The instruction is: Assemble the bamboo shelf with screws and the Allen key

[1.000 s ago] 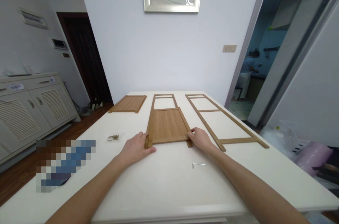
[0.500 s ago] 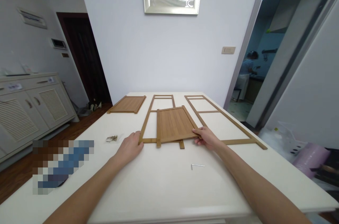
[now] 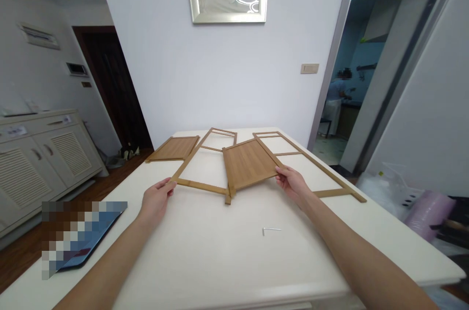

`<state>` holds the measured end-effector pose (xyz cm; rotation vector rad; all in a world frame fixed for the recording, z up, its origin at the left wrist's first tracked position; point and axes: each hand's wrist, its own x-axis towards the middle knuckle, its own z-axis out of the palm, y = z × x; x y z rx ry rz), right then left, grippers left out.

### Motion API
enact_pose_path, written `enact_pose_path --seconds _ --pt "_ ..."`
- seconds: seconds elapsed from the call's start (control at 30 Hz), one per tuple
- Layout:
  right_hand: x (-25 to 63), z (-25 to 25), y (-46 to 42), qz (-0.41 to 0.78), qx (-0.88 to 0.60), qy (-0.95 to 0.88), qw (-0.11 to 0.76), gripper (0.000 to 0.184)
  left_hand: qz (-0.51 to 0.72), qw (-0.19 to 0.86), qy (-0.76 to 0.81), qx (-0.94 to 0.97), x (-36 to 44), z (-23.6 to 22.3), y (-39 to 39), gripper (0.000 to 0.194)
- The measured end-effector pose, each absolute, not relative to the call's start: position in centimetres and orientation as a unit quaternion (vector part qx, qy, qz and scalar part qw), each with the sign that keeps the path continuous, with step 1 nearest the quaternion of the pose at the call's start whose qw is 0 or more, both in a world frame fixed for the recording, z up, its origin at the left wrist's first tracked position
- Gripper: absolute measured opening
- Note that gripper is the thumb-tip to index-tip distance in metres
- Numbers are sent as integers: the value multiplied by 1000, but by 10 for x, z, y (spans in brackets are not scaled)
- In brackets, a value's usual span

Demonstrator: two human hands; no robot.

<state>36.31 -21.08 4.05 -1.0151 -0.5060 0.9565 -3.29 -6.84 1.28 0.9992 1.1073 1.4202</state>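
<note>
My left hand (image 3: 157,198) grips the near left corner of an open wooden ladder frame (image 3: 200,186) and holds it tilted above the white table (image 3: 227,256). My right hand (image 3: 292,184) pinches the right edge of a solid bamboo panel (image 3: 249,165), which lies askew across that frame. A second ladder frame (image 3: 311,168) lies flat to the right, partly under my right hand. Another bamboo panel (image 3: 173,148) rests at the far left of the table.
A small hex key (image 3: 270,230) lies on the table near my right forearm. A blurred-out flat object (image 3: 82,234) sits at the left table edge. White cabinets (image 3: 40,148) stand at left. A person (image 3: 339,97) stands in the room beyond the doorway at right.
Both hands have pulled apart: the frame's near end swung left and lifted with my left hand, and the panel slid right and turned. The small pile of screws is hidden now.
</note>
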Motion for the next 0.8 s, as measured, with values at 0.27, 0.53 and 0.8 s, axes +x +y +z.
enact_pose_path --seconds 0.27,0.53,0.8 --pt "368 43 -209 414 -411 -203 787 21 651 496 419 394 -31 28 -74 34" --pt "385 69 -215 401 -369 -172 820 11 638 163 524 540 -30 73 -102 47" --pt "399 108 -210 356 -346 -251 831 19 618 106 504 594 -28 99 -100 48"
